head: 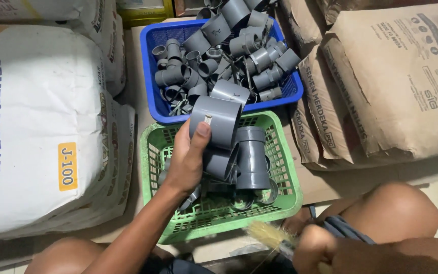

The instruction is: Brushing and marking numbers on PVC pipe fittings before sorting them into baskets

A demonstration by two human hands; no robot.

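Nearest, the right hand (pixel 314 248) closes on a straw-bristled brush (pixel 269 236). Beyond it, over the green basket (pixel 153 167), the left hand (pixel 187 160) grips a grey pipe fitting (pixel 216 119) — rigid, light, smooth plastic, best held around its barrel. Beyond the basket sits a blue basket (pixel 154 99).

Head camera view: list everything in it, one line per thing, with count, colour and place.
Pipe fitting: one, grey, held above the green basket.
Green basket: one, centre, holding a few grey fittings.
Blue basket: one, behind the green one, heaped with many grey fittings.
White sacks: stacked at left.
Brown paper sacks: stacked at right.
Brush: one, pale bristles, bottom centre.
Left hand: grips the raised fitting.
Right hand: closed on the brush handle.
Knees: bare, bottom corners.
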